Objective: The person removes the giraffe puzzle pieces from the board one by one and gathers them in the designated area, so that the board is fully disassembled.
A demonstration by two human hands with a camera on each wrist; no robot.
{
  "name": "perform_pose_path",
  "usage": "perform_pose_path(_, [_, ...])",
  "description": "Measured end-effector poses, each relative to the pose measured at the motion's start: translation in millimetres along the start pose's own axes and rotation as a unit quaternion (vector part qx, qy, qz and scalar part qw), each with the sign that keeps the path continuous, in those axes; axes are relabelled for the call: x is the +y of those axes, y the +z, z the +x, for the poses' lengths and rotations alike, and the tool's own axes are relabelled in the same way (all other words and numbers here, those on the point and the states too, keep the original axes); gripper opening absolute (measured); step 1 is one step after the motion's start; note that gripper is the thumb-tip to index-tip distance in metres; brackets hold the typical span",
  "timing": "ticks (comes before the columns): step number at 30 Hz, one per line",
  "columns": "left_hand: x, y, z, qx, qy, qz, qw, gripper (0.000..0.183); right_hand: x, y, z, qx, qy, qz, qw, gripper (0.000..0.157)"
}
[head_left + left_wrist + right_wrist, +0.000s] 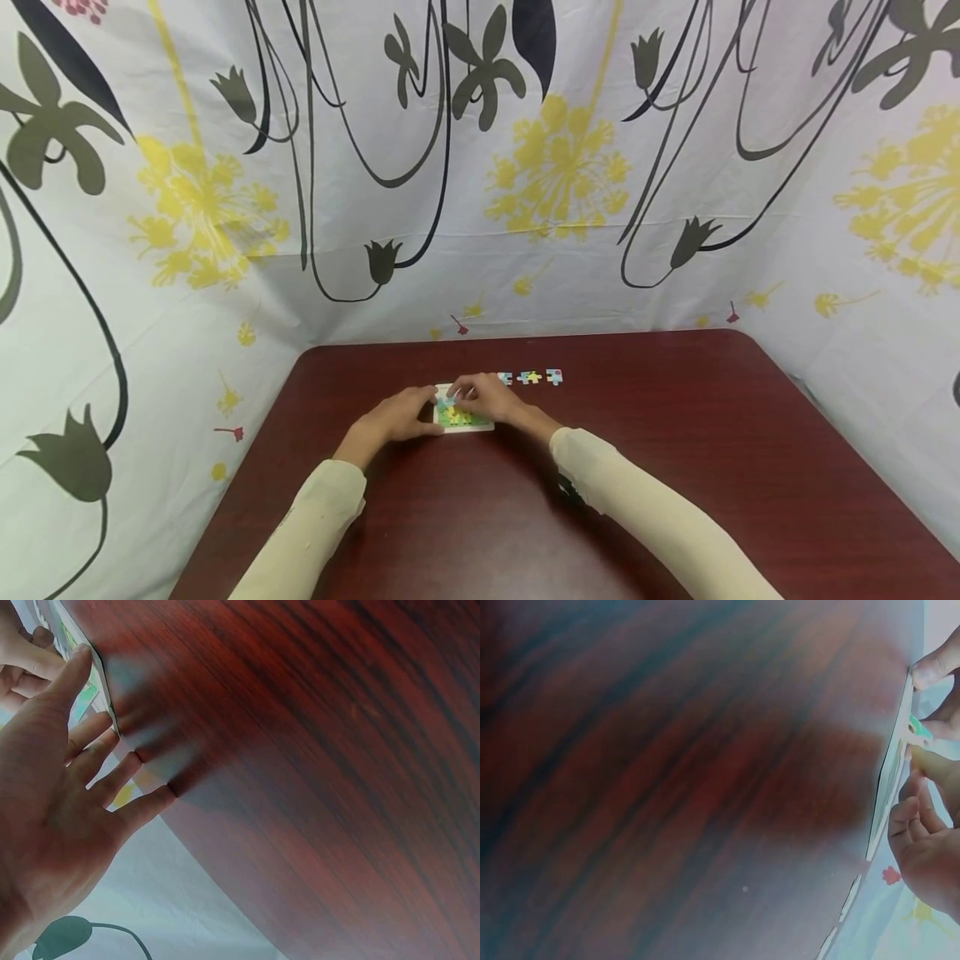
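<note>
A small jigsaw puzzle board (pixel 471 429) with a white border and a green, yellow and blue picture lies near the far side of the table. My left hand (pixel 402 414) grips its left side, thumb at the near corner and fingers along the edge. In the left wrist view, the fingers of my left hand (pixel 67 780) are spread against the board's rim. Over the board, my right hand (pixel 487 397) pinches a small puzzle piece (pixel 919 732) between its fingertips; the other fingers are curled. The fingers hide part of this piece and the picture.
Loose puzzle pieces (pixel 529 377) lie in a row to the right of the board, one partly behind the right hand. The dark red-brown wooden table (pixel 675 467) has rounded far corners. A white flower-patterned cloth (pixel 465 208) hangs behind it and at both sides.
</note>
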State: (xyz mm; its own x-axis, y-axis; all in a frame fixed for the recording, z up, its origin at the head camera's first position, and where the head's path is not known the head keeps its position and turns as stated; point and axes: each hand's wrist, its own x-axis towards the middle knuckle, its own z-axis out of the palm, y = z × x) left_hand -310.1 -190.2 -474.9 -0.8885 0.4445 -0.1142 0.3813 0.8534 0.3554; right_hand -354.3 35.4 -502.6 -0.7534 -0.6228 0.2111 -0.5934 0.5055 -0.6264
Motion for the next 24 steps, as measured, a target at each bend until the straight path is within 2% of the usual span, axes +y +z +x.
perform_pose_path(10, [1.3,0.1,-0.3,0.002,-0.005,0.006,1.0,0.067,1.0,-4.8,1.0,0.001,-0.013,0.037,0.999,0.017])
perform_pose_path(20, [0.7,0.6,0.4,-0.001,0.0,0.008,1.0,0.072,3.0,-14.9,-3.9,0.003,0.014,0.051,0.999,0.016])
perform_pose_path(24, [-0.1,0.5,-0.3,0.001,0.001,0.006,1.0,0.072,4.5,-17.2,-6.3,-0.002,0.011,0.057,0.998,0.016])
